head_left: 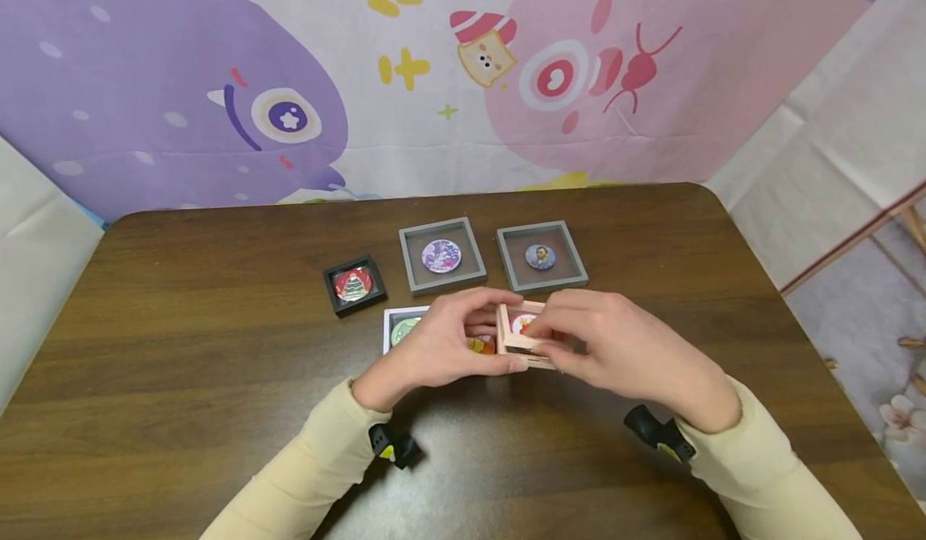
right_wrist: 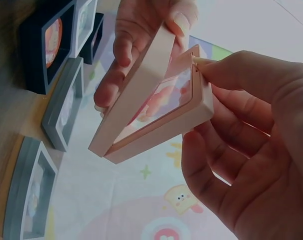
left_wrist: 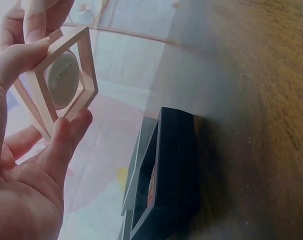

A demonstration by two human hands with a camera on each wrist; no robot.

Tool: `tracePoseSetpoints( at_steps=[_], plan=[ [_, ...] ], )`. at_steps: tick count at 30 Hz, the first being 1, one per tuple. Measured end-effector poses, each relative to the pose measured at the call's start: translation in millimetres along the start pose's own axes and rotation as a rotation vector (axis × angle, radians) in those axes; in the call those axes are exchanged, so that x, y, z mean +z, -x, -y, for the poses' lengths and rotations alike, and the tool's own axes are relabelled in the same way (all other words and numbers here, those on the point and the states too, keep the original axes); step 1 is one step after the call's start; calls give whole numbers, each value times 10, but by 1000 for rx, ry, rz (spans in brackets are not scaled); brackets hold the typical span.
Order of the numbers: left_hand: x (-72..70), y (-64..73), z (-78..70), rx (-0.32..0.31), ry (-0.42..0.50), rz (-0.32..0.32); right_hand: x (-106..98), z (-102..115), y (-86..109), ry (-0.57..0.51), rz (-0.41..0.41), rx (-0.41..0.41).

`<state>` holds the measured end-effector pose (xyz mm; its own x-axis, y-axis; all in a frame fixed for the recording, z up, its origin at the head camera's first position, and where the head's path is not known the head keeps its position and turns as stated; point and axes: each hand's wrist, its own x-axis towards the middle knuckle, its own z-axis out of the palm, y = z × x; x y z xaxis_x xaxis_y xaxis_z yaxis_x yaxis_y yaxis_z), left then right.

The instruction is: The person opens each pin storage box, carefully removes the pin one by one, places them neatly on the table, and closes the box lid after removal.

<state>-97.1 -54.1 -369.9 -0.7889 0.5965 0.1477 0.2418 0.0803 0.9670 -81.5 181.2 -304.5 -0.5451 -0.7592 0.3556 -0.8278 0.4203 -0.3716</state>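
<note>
A pink hinged display frame (head_left: pixel 501 331) is held up between both hands, its two halves parted in a V in the right wrist view. My left hand (head_left: pixel 441 339) grips one side, thumb and fingers on the edges. My right hand (head_left: pixel 608 335) pinches the other half (right_wrist: pixel 204 102) by its rim, thumb at the corner. Inside sits a round badge (head_left: pixel 518 324) with a red and orange picture; its pale back (left_wrist: pixel 63 80) shows in the left wrist view. Clear film appears to span the frame. Fingers hide part of the badge in the head view.
On the brown table (head_left: pixel 217 379), a black frame (head_left: pixel 334 305) holds a red tree badge. Two grey frames (head_left: pixel 411 279) (head_left: pixel 506 271) stand farther back. A white frame (head_left: pixel 387 333) with a green badge and a black frame (right_wrist: pixel 29 50) with an orange badge lie near the left hand.
</note>
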Motion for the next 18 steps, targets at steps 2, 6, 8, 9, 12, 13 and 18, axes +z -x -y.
tracePoseSetpoints(
  at_steps=[2, 6, 8, 9, 12, 13, 18],
  plan=[
    [2, -1, 5, -2, 7, 3, -9, -4, -1, -5, -11, 0],
    [1, -1, 12, -3, 11, 10, -30, -20, 0, -21, -18, 5],
    [0, -1, 13, -5, 9, 15, -47, -31, 1, -32, -18, 14],
    [-1, -2, 12, -7, 9, 17, -57, -37, 2, -37, -19, 19],
    [-1, -2, 17, -21, 9, 24, -85, -60, 3, -52, -33, 29],
    [-1, -3, 20, -28, 14, 26, -93, -69, 4, -54, -43, 31],
    [11, -7, 32, -40, 47, 36, -123, -109, 5, -35, -106, 44]
  ],
)
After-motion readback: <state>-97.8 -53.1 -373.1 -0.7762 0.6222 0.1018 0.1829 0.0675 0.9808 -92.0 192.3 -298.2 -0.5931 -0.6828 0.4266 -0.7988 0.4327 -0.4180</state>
